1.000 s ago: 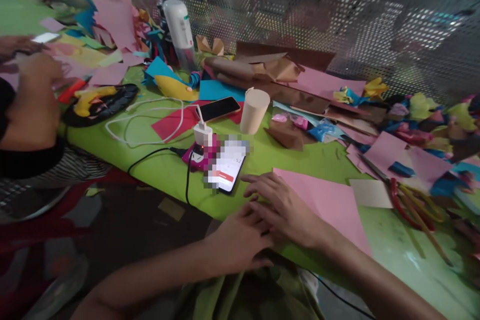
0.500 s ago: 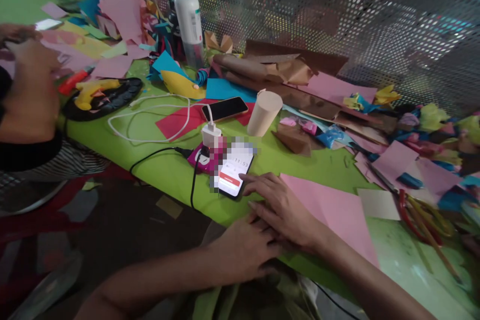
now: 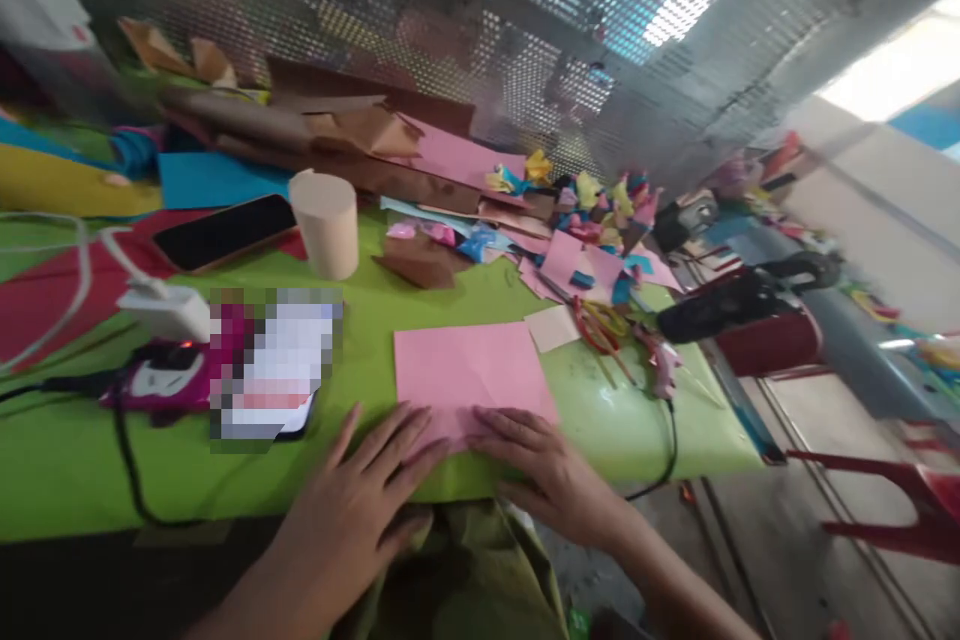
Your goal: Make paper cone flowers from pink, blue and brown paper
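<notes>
A pink square sheet of paper (image 3: 469, 368) lies flat on the green table (image 3: 360, 340) near its front edge. My left hand (image 3: 352, 500) rests at the sheet's near left corner with fingers stretched out flat. At the near edge of the sheet my right hand (image 3: 544, 465) lies with fingers spread on the paper. Neither hand grips anything. A lit phone (image 3: 274, 385) sits just left of my left hand.
A dark phone (image 3: 225, 232) and a beige paper cup (image 3: 326, 223) stand further back. Brown paper rolls (image 3: 300, 125), coloured scraps and red-handled scissors (image 3: 596, 325) crowd the back and right. A charger with cables (image 3: 161, 310) lies at left. Red chairs (image 3: 892, 500) stand right of the table.
The view has swung right. My right hand left the lit phone and came down onto the pink sheet's near edge. My left hand moved up beside it onto the table.
</notes>
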Demonstrator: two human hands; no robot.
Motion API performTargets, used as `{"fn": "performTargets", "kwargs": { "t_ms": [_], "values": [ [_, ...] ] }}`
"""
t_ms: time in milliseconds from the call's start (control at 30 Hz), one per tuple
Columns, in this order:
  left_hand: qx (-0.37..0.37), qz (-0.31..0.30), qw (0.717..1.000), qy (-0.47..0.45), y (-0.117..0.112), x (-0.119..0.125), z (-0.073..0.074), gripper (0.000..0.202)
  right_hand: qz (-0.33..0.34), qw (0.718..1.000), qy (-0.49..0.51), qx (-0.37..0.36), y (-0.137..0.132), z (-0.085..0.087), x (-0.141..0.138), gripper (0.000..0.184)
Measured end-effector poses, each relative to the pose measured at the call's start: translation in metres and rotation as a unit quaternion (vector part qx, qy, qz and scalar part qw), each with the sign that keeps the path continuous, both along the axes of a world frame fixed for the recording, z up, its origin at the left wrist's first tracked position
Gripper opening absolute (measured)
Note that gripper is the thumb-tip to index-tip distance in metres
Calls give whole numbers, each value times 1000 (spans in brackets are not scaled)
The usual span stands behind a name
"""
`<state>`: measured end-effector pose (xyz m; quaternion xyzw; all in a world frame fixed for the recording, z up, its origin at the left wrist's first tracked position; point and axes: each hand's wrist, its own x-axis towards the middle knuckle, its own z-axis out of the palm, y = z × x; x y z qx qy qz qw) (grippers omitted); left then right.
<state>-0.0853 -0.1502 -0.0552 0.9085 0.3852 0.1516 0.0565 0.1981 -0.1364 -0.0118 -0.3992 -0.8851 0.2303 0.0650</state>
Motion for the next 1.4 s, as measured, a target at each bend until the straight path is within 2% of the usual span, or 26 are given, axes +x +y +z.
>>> {"fn": "performTargets", "kwargs": {
  "t_ms": [100, 200, 333, 433, 567, 667, 833, 933, 1033, 1133, 1300, 1400],
  "values": [
    [-15, 1, 1000, 4, 2, -3, 0, 58, -67, 997, -11, 40, -14, -10, 32, 46],
    [4, -5, 1000, 3, 5, -5, 1, 60, -144, 985, 10, 94, -10, -10, 62, 38],
    [54, -9, 998, -7, 11, 0, 9, 67, -293, 940, 43, 167, 21, -3, 99, 31],
    [74, -24, 997, -9, 15, 10, 19, 68, -349, 909, 3, 226, 55, 0, 118, 31],
    [83, -39, 996, 2, 21, 23, 29, 70, -370, 894, -105, 232, 89, 1, 127, 32],
    [61, -46, 997, 11, 25, 29, 30, 71, -361, 898, -137, 210, 96, 1, 130, 40],
    [40, -45, 998, 27, 33, 31, 20, 67, -377, 897, -106, 208, 98, 6, 130, 39],
    [15, -44, 998, 42, 37, 35, 10, 68, -351, 917, -38, 185, 111, 7, 115, 35],
    [5, -49, 998, 40, 40, 41, 0, 71, -337, 932, -6, 135, 136, 4, 95, 33],
    [11, -54, 998, 35, 41, 44, -4, 74, -353, 927, 5, 128, 167, 2, 89, 31],
    [10, -55, 997, 57, 38, 42, 3, 78, -437, 889, 17, 137, 219, 2, 103, 45],
    [-14, -51, 996, 74, 38, 42, 7, 79, -429, 893, 38, 130, 246, 1, 100, 48]
  ]
}}
